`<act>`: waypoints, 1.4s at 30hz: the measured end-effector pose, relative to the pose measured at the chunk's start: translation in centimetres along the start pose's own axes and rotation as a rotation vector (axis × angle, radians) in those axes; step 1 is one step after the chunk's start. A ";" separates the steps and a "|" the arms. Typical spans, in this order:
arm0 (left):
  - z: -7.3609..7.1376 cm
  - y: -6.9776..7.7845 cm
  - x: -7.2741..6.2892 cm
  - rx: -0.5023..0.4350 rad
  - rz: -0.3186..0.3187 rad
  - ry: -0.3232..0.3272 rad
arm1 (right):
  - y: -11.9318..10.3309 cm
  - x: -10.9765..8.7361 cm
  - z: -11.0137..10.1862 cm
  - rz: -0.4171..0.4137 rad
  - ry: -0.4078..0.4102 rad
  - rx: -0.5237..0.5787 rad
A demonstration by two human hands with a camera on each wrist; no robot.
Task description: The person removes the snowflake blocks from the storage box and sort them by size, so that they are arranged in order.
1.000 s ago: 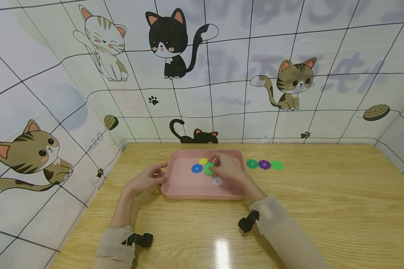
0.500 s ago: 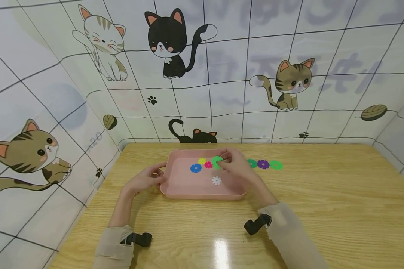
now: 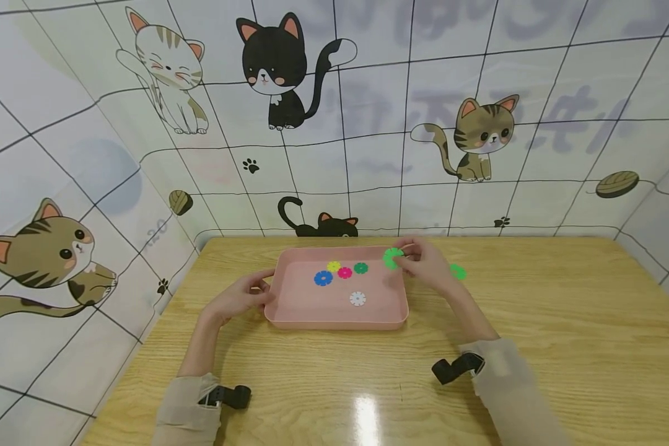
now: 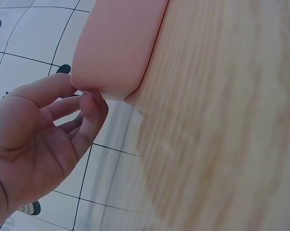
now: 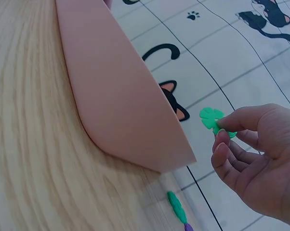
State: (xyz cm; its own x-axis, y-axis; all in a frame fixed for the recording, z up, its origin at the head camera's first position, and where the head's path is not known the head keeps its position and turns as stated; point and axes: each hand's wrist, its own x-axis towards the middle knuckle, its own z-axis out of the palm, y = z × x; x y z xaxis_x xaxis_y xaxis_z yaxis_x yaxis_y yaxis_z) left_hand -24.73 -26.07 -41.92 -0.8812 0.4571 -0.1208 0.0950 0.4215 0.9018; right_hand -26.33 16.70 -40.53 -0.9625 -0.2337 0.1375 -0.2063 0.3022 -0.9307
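My right hand (image 3: 424, 263) pinches a light green flower-shaped plastic disc (image 3: 393, 258) between thumb and fingers, raised over the far right corner of the pink tray (image 3: 312, 310). In the right wrist view the disc (image 5: 211, 118) is level with the tray's rim. My left hand (image 3: 242, 297) holds the tray's left side; in the left wrist view its fingertips (image 4: 93, 103) are at the rim and outer wall. In the tray lie blue (image 3: 323, 278), yellow (image 3: 334, 266), pink (image 3: 344, 272), dark green (image 3: 360, 268) and white (image 3: 358, 298) discs.
Right of the tray, another light green disc (image 3: 458, 271) lies on the wooden table (image 3: 535, 322), partly behind my right hand. A dark green disc (image 5: 176, 207) and a purple disc (image 5: 188, 227) show beside the tray in the right wrist view. A cat-patterned wall (image 3: 379, 204) stands behind.
My right hand has lifted the light green disc and carried it right, from mid-tray to the far right corner. This uncovers the pink and dark green discs. My left hand stays at the tray.
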 end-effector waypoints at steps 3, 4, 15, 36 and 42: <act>0.0 0.0 0.0 -0.002 -0.001 0.000 | 0.3 -0.4 -1.3 0.003 0.016 0.018; 0.0 0.0 0.0 -0.001 -0.001 -0.002 | 0.4 -0.6 -1.8 0.000 0.023 0.017; 0.1 0.2 0.0 -0.001 -0.006 -0.006 | 2.3 -2.3 -6.6 0.013 0.115 -0.060; 0.1 0.0 -0.2 0.012 -0.019 0.009 | 6.2 -4.9 -11.5 0.171 0.161 -0.167; 0.1 0.0 -0.1 0.022 -0.024 0.017 | 7.1 -5.2 -12.0 0.214 0.154 -0.232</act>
State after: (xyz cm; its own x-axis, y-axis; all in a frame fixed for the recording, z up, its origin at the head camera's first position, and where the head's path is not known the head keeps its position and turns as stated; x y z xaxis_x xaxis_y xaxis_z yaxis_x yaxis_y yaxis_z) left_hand -24.56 -26.05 -41.90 -0.8908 0.4339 -0.1349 0.0842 0.4495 0.8893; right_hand -24.91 31.17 -43.80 -0.9999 -0.0052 0.0135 -0.0142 0.5351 -0.8447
